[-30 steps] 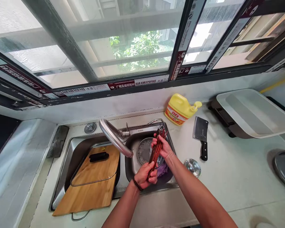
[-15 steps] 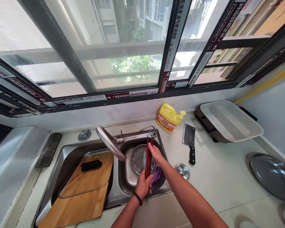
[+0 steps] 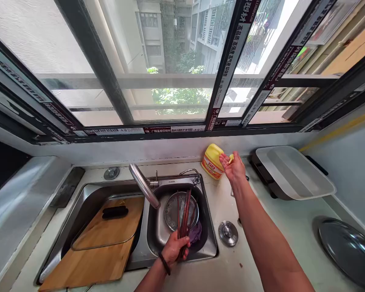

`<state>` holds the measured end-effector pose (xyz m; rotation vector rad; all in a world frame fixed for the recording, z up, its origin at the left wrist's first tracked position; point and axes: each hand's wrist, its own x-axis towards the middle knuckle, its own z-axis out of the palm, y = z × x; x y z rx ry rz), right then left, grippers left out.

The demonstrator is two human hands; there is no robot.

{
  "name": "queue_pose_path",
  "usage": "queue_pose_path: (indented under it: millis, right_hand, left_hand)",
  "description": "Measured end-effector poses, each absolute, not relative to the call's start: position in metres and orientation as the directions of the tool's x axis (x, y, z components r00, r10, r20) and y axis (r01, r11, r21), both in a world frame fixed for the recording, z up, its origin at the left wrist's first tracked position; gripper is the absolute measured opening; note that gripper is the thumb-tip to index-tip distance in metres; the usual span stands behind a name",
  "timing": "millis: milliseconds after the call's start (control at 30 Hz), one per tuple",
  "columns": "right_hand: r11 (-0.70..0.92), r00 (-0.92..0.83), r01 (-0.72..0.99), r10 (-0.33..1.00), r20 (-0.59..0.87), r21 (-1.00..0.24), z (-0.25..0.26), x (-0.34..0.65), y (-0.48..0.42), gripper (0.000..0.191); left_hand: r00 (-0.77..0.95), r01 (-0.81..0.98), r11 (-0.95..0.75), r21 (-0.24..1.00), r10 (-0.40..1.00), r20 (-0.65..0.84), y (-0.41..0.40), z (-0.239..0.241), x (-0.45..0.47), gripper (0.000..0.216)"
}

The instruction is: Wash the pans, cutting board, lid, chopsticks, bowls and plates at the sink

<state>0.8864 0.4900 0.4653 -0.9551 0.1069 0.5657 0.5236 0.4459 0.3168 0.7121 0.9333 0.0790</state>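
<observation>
Head view: got dark red chopsticks [image 3: 186, 213] clenched in the left hand [image 3: 174, 248], fanned over the right basin [image 3: 157, 227]; could drop one from such a loose bunch. Seeing the right hand [image 3: 235, 168] released, palm up by the yellow bottle [image 3: 212, 163], hard to judge contact; might tip it with a bump. Pale counter [image 3: 295, 227], big window [image 3: 170, 97] behind.
</observation>
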Motion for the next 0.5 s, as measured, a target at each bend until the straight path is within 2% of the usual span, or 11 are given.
queue_pose_path:
  millis: [200, 500]
  right_hand:
    - [0.361, 0.787, -0.565, 0.508, -0.352, -0.742, 0.468, 0.895, 0.487, 0.007]
    - [0.312, 0.786, -0.571, 0.474, -0.396, -0.760, 0.474, 0.890, 0.487, 0.005]
  left_hand:
    - [0.625, 0.194, 0.820, 0.538, 0.319, -0.712, 0.438, 0.330, 0.523, 0.060]
    - [0.629, 0.135, 0.832, 0.538, 0.348, -0.695, 0.433, 0.346, 0.526, 0.060]
